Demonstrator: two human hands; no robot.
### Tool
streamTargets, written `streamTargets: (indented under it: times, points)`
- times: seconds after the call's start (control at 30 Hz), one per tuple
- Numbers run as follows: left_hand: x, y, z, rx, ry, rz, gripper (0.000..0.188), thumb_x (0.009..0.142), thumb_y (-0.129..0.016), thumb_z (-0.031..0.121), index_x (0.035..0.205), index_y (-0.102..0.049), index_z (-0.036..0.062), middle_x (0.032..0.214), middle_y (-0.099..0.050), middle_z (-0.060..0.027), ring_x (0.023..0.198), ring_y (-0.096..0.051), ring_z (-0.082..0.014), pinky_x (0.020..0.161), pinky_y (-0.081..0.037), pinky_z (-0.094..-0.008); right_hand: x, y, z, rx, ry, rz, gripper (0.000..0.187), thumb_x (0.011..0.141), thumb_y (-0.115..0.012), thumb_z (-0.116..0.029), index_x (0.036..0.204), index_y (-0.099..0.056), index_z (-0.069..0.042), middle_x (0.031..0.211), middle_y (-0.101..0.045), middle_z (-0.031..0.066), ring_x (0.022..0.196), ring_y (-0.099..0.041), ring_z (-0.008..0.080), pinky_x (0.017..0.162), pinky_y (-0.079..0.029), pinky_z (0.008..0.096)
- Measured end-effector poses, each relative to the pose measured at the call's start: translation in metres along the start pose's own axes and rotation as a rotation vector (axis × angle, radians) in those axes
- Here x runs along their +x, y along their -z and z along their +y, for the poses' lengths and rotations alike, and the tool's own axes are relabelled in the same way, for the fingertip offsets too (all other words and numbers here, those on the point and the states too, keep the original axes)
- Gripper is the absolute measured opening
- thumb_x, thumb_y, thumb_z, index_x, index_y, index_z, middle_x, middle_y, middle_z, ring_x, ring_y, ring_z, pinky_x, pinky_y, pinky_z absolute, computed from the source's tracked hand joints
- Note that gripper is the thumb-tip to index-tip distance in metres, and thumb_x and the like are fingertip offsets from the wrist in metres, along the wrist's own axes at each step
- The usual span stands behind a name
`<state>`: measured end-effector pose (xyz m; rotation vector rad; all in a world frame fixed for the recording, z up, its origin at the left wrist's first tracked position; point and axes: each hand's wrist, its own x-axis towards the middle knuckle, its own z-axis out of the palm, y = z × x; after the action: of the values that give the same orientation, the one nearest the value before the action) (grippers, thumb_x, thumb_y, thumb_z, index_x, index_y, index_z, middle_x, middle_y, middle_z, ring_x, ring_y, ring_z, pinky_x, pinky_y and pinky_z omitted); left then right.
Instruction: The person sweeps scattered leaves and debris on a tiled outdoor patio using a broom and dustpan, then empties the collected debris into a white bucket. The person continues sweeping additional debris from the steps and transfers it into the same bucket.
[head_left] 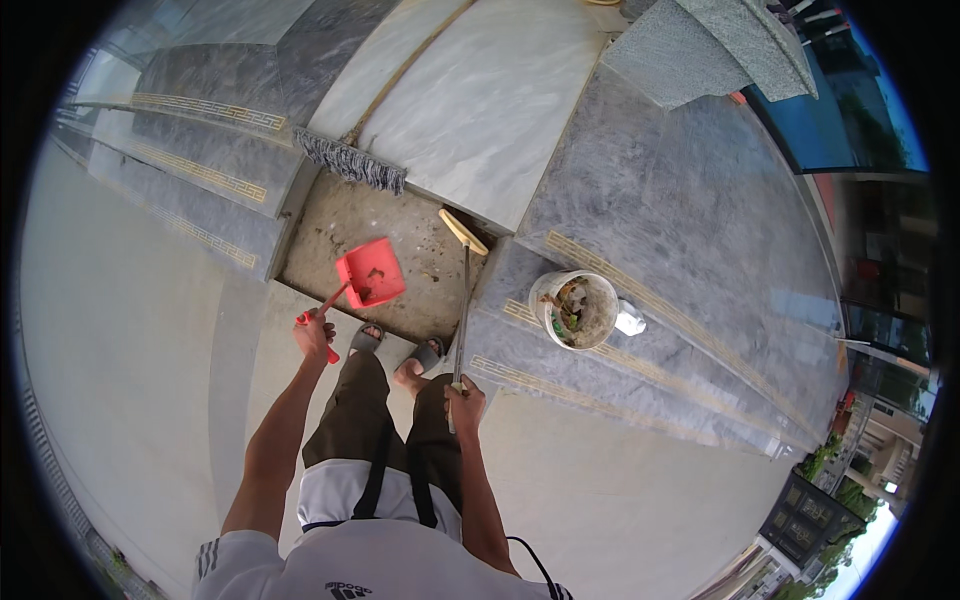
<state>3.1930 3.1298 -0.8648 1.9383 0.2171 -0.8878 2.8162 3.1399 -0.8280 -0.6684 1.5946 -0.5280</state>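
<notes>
My left hand (314, 334) is wrapped round the handle of a red dustpan (382, 262). A little brown debris lies in its pan, which is over the dirty recessed floor patch (330, 215). In my right hand (465, 406) is the long metal handle of a broom (463, 300). The broom's pale yellow head (464, 231) is at the right corner of the patch, by the step's edge. Specks of dirt and leaf bits are scattered over the patch between the two tools.
A white bucket (536, 310) of leaves and rubbish stands on the grey steps at right, beside a white container (630, 319). A mop (350, 163) lies on the pale marble ramp (470, 110). My sandalled feet (368, 338) are at the patch's near edge. Stone blocks (690, 50) rise at the far right.
</notes>
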Motion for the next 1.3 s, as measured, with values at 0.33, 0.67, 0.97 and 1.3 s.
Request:
streamTargets:
  times: [0.33,0.67,0.97,1.3]
  points:
    - [-0.019,-0.022,-0.026,0.004,-0.037,0.020,0.031,0.096,-0.061,0.014,0.124,-0.071,0.0054,0.072,-0.068,-0.0101,0.055,-0.064,-0.0181,0.048,-0.047,-0.0316,0.041,0.037,0.007,0.051,-0.193,-0.012,0.056,0.094,-0.077,-0.009,0.146,-0.060,0.001,0.075,-0.068,0.0058,0.051,-0.058,0.0113,0.042,-0.044,0.0286]
    - [-0.018,-0.038,-0.009,-0.003,-0.026,-0.013,0.026,0.095,-0.059,0.011,0.119,-0.069,0.0072,0.071,-0.065,-0.0095,0.053,-0.061,-0.0166,0.046,-0.043,-0.0312,0.021,0.053,0.066,0.024,-0.202,-0.307,0.059,0.094,-0.077,-0.007,0.149,-0.057,0.003,0.075,-0.068,0.0061,0.052,-0.060,0.0130,0.043,-0.046,0.0289]
    - [-0.026,-0.049,0.011,0.006,-0.010,-0.061,0.017,0.094,-0.063,0.012,0.111,-0.065,0.0090,0.070,-0.064,-0.0084,0.052,-0.059,-0.0169,0.045,-0.042,-0.0303,0.002,0.046,0.148,0.221,-0.026,-0.311,0.020,0.098,-0.074,-0.012,0.112,-0.064,-0.001,0.081,-0.064,0.0064,0.057,-0.058,0.0120,0.045,-0.044,0.0281]
    - [0.003,-0.033,0.030,0.016,0.026,-0.081,0.017,0.095,-0.063,0.010,0.111,-0.065,0.0052,0.069,-0.062,-0.0075,0.052,-0.059,-0.0163,0.044,-0.040,-0.0296,0.054,0.023,-0.059,0.933,-0.456,-0.149,0.013,0.106,-0.065,-0.015,0.111,-0.057,-0.006,0.087,-0.059,0.0077,0.061,-0.053,0.0122,0.048,-0.044,0.0272]
